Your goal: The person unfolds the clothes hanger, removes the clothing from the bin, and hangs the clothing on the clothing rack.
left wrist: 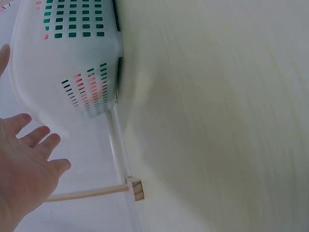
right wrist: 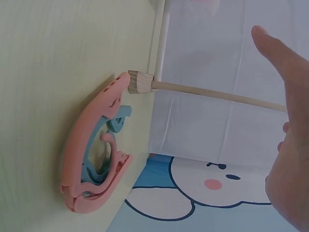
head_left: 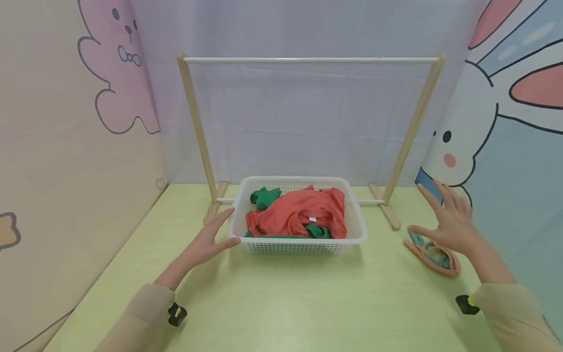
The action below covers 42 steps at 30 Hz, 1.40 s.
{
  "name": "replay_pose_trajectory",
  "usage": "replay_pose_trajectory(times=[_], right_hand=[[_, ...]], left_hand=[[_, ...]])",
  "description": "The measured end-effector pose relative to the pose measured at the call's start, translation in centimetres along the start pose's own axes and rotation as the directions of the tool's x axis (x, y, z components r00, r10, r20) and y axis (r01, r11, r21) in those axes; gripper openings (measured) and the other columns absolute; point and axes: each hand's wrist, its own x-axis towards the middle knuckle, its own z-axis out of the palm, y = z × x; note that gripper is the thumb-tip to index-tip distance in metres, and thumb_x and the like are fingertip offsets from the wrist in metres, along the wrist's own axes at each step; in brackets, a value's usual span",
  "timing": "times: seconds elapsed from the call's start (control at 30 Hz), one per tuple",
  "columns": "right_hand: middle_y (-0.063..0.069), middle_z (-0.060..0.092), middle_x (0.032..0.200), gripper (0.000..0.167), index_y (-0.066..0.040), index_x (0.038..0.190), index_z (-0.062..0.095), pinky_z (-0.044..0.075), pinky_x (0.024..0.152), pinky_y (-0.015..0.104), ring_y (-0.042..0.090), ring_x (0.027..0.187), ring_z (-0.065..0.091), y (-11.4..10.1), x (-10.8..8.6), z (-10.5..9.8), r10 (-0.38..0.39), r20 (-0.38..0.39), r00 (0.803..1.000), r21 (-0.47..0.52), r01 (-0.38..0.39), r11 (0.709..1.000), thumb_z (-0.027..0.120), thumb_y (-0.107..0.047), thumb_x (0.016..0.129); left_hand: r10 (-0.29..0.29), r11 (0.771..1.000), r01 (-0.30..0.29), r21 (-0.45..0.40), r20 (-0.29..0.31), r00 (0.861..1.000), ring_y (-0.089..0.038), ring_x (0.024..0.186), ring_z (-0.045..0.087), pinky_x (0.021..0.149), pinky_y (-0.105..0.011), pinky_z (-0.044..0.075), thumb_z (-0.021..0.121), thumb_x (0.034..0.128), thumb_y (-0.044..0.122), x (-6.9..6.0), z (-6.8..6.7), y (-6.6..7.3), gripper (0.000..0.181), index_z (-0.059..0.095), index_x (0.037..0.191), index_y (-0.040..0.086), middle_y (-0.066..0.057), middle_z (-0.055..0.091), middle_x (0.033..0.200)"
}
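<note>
A white plastic basket [head_left: 299,248] stands mid-table, holding a crumpled red shirt [head_left: 286,210] and green cloth [head_left: 266,198]. My left hand [head_left: 206,247] is held by the basket's left side, fingers spread, with nothing in it. In the left wrist view the left hand [left wrist: 29,159] looks relaxed near the basket's wall [left wrist: 43,67]; whether it touches is hard to tell. My right hand [head_left: 453,222] hovers with spread fingers over folding hangers, one pink [right wrist: 79,130] and one blue [right wrist: 120,112], lying on the table. The right hand [right wrist: 289,121] holds nothing.
A wooden rack with a white top rail [head_left: 308,60] stands behind the basket; its right foot [head_left: 389,215] lies near the hangers. A white curtain [head_left: 308,122] hangs at the back. Printed walls [head_left: 66,171] flank the pale green table [head_left: 286,303].
</note>
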Motion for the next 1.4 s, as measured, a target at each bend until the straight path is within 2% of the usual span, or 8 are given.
replay_pose_trajectory(times=[0.27,0.33,0.47,0.57,0.73,1.07,1.23,1.4], right_hand=[[0.017,-0.003,0.167,0.107,-0.026,0.16,0.009,0.009,0.102,0.08,0.054,0.147,0.005,1.3,-1.4,1.0,0.059,0.021,0.998,0.048,-0.06,0.997,0.077,-0.047,0.081],[0.018,-0.003,0.167,0.107,-0.025,0.161,0.009,0.011,0.099,0.081,0.055,0.146,0.006,1.7,-1.7,1.3,0.067,0.021,0.998,0.057,-0.069,0.996,0.077,-0.047,0.081],[0.02,0.0,0.166,0.107,-0.023,0.161,0.01,0.014,0.096,0.082,0.059,0.143,0.009,2.5,-2.2,1.9,0.087,0.016,0.996,0.086,-0.088,0.992,0.077,-0.046,0.081],[0.024,0.005,0.165,0.107,-0.019,0.16,0.011,0.015,0.095,0.082,0.063,0.139,0.014,3.2,-2.6,2.3,0.089,0.016,0.996,0.119,-0.09,0.989,0.078,-0.044,0.081],[0.031,0.007,0.162,0.104,-0.016,0.16,0.01,0.009,0.102,0.081,0.065,0.138,0.013,4.2,-3.5,3.1,0.1,0.056,0.993,0.193,-0.109,0.975,0.076,-0.04,0.084],[0.037,0.005,0.159,0.1,-0.009,0.159,0.014,0.0,0.102,0.084,0.069,0.136,0.008,6.6,-5.7,4.4,0.157,0.191,0.969,0.275,-0.206,0.939,0.076,-0.035,0.086],[0.041,0.01,0.155,0.096,-0.004,0.158,0.016,0.006,0.099,0.085,0.07,0.133,0.013,7.0,-6.4,4.5,0.212,0.269,0.94,0.253,-0.281,0.926,0.073,-0.037,0.088],[0.044,0.014,0.153,0.088,0.005,0.154,0.021,0.033,0.092,0.079,0.067,0.123,0.033,7.4,-7.1,4.4,0.215,0.306,0.927,0.246,-0.295,0.923,0.071,-0.032,0.091]], left_hand=[[-0.051,0.985,0.046,-0.168,-0.021,0.998,-0.042,0.145,0.035,0.115,-0.064,0.03,0.069,0.092,0.033,-0.1,0.6,0.3,0.083,0.024,0.156,0.005,-0.02,0.035,0.158],[-0.075,0.967,0.072,-0.245,-0.001,0.997,-0.043,0.146,0.033,0.117,-0.061,0.029,0.07,0.0921,0.03,-0.1,0.7,0.4,0.084,0.022,0.156,0.004,-0.021,0.032,0.159],[-0.133,0.904,0.146,-0.401,0.06,0.989,-0.044,0.146,0.033,0.115,-0.056,0.035,0.071,0.0916,0.026,0.0,0.8,0.4,0.089,0.015,0.158,0.007,-0.021,0.027,0.161],[-0.175,0.874,0.201,-0.442,0.098,0.98,-0.044,0.144,0.037,0.111,-0.055,0.041,0.073,0.0906,0.026,0.1,0.6,0.5,0.092,0.013,0.159,0.012,-0.02,0.026,0.161],[-0.19,0.89,0.223,-0.397,0.122,0.974,-0.043,0.139,0.044,0.107,-0.056,0.046,0.074,0.0887,0.031,0.3,0.2,0.4,0.095,0.013,0.16,0.014,-0.017,0.027,0.161],[-0.115,0.899,0.157,-0.408,0.126,0.985,-0.044,0.136,0.047,0.104,-0.052,0.05,0.075,0.0886,0.028,0.5,0.0,0.0,0.094,0.015,0.159,0.009,-0.018,0.025,0.162],[-0.117,0.9,0.159,-0.406,0.126,0.985,-0.044,0.137,0.047,0.105,-0.053,0.049,0.075,0.0878,0.028,0.5,0.0,0.0,0.095,0.015,0.159,0.009,-0.017,0.025,0.162],[-0.129,0.902,0.174,-0.394,0.138,0.982,-0.045,0.138,0.045,0.104,-0.053,0.049,0.075,0.0882,0.029,0.5,-0.1,0.0,0.095,0.015,0.159,0.01,-0.017,0.024,0.163]])
